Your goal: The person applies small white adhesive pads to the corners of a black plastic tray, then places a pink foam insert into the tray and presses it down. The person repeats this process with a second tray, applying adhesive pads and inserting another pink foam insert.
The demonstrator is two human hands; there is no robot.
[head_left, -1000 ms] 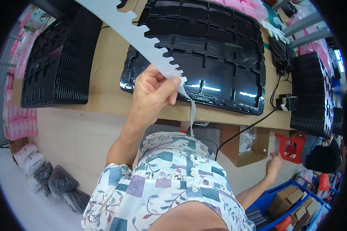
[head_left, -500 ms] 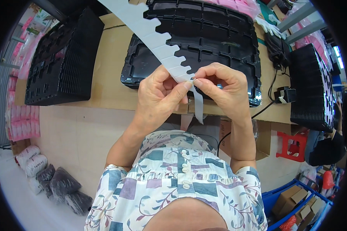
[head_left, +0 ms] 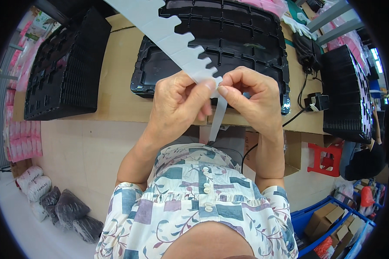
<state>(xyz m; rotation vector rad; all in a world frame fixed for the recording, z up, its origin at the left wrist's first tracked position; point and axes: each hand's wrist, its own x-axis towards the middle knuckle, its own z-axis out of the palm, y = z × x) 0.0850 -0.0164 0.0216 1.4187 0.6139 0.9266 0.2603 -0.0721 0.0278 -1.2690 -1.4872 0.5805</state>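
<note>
A long white strip with a notched, tooth-like edge [head_left: 168, 41] runs from the upper left down into my hands, above the table's front edge. My left hand [head_left: 181, 101] is closed on it, thumb on top. Close beside, my right hand [head_left: 250, 93] pinches thumb and forefinger at the strip's toothed edge. Below the fingers a narrow white tail [head_left: 219, 118] of it hangs down. Behind the hands lies a black compartmented plastic tray [head_left: 242, 41].
Stacks of black trays stand at the left [head_left: 69, 64] and right [head_left: 348, 93] of the cardboard-covered table [head_left: 116, 97]. A black adapter with a cable [head_left: 317, 102] and a white glove [head_left: 298, 26] lie at right. A red stool [head_left: 325, 159] and a person [head_left: 365, 162] are beyond.
The strip has slid a little along through my hands; its hanging tail is longer and now slants to the left. My hands stay close together. The view has shifted slightly.
</note>
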